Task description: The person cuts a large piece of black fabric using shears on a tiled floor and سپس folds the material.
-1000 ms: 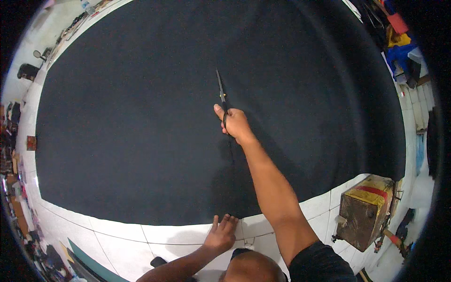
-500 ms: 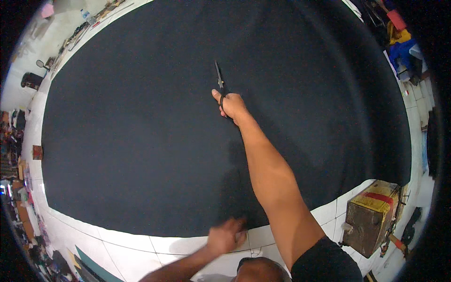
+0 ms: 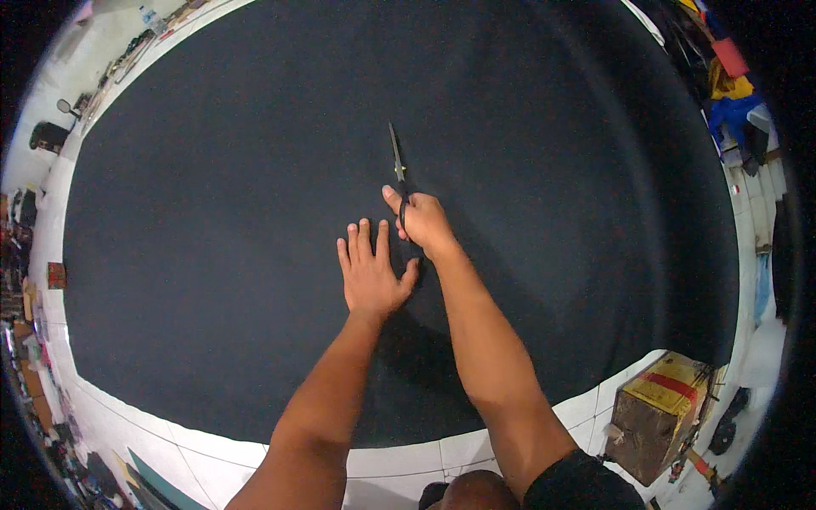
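A wide sheet of black cloth (image 3: pixel 212 195) is spread over a white tiled floor. My right hand (image 3: pixel 425 223) grips a pair of scissors (image 3: pixel 397 157) by dark handles, the thumb raised beside them. Their blades look closed together and point toward the far side, above the cloth. Flat on the cloth, just left of and nearer than the right hand, my left hand (image 3: pixel 371 274) lies with its fingers spread and holds nothing.
A worn box with yellow and red on top (image 3: pixel 659 408) stands at the cloth's near right corner. A small reddish-brown block (image 3: pixel 56 275) sits by the left edge. Clutter lines the left wall, and a blue bag (image 3: pixel 733 115) lies among items at the far right.
My left hand has come from the near edge up onto the cloth and flattened there. The right hand with the scissors has shifted slightly nearer in the picture.
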`<state>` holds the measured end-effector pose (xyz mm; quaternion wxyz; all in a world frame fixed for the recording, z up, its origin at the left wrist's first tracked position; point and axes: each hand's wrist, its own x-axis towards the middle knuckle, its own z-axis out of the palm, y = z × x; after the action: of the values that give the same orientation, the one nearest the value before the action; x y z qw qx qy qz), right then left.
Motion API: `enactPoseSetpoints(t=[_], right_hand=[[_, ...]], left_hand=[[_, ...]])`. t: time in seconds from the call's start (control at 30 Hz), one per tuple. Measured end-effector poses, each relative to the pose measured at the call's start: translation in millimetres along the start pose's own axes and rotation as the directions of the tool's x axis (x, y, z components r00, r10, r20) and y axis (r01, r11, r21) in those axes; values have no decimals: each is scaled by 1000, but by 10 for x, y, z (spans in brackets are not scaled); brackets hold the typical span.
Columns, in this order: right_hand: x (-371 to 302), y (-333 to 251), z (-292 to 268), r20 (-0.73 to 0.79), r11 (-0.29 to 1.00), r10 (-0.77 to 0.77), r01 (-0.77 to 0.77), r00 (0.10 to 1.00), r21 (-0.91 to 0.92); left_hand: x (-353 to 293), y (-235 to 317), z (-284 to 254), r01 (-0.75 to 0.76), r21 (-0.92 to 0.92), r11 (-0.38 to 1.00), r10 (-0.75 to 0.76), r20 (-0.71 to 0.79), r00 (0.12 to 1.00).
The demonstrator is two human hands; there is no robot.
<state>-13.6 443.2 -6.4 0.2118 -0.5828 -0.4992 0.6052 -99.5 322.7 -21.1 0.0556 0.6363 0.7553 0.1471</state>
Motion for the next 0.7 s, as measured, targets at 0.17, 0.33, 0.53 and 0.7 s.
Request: enactPoseSetpoints(t=[0.17,0.33,0.53,0.7], right_hand=[[189,-157,56,4,1000,-3,3,1000,7],[936,-429,7,-45,995,-99,98,994,-13],[1460,-734,-49,-52,991,-107,102,993,-87],[1380,-872,26,-57,996,-37,32,998,-82]], left_hand=[[-2,-44,-55,12,-11,1000,-11,54,998],[123,9,-116,16,-46,999,-11,103,995],[179,-24,-81,29,-64,998,-20,136,991],[181,-72,-86,53,-70,996,-43,131,990]])
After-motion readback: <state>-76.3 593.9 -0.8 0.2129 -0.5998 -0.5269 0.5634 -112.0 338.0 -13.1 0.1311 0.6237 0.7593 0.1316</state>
